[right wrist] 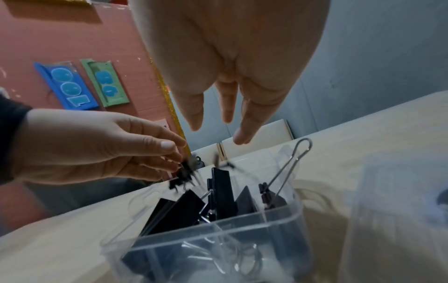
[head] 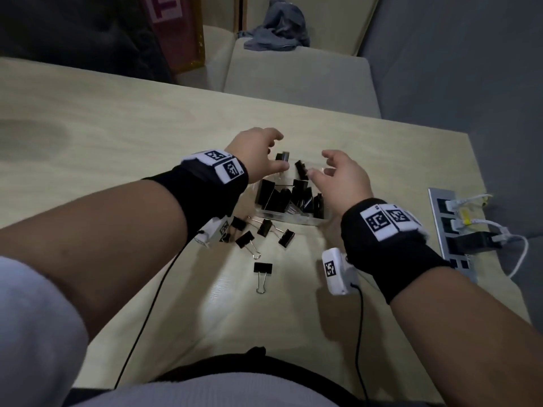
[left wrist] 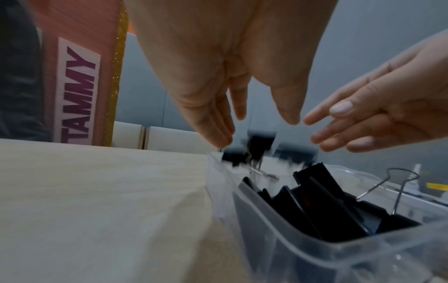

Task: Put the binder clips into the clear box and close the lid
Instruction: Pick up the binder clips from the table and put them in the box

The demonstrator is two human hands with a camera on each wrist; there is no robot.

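— Pale wooden desk [head: 117, 136] is carrying the clear box [head: 293, 220], its lid not yet shut; several binder clips [head: 266, 267] are lying just beside it.

— Hands?

— Left hand [head: 255, 154] and right hand [head: 340, 177] are hovering over it, fingers spread, holding nothing. Blurred falling clips [left wrist: 257, 147] are risking a bounce off the rim.

— Obscured?

— Lid is hard to make out.

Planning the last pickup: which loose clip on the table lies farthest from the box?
The lone clip nearest the person, handles toward them; the others cluster by the box.
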